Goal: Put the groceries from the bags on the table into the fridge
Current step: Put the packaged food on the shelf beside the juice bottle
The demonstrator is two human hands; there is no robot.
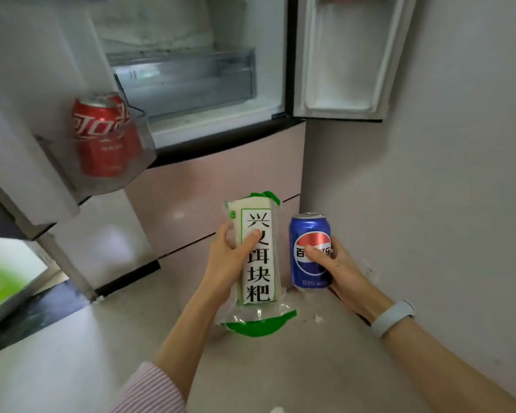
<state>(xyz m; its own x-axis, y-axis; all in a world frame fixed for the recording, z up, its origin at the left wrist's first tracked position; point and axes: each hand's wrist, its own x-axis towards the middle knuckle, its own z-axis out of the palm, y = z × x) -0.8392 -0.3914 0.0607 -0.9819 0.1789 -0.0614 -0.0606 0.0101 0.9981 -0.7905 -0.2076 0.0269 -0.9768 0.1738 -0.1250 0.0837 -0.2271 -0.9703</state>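
Fingers of left hand (pixel 225 257) wrapped round white packaged block (pixel 255 257), thumb across its printed face; package upright, clear wrapper with green ends, large black characters 兴, 饵, 块, 粑 legible down a green-bordered label, one character hidden under the thumb. Fingers of right hand (pixel 332 259) curled round blue can (pixel 310 251), thumb pressed on the red, white and blue Pepsi roundel; white characters partly covered, 百 legible at left. Can upright, just beside the package, not touching. Pale grey wristband (pixel 392 318) on right wrist; striped pink sleeve (pixel 152 391) on left forearm. Both items held above pale tiled floor (pixel 72 353), in front of fridge (pixel 209 180) with pink lower drawer fronts. Further off, left door open, clear door bin (pixel 137 156) holding two red Coca-Cola cans (pixel 102 138), white 可口 script legible on the nearer one. Beyond, upper compartment open, translucent drawer (pixel 185 81) at its base. Right door (pixel 349 55) swung open against grey wall (pixel 459 144).
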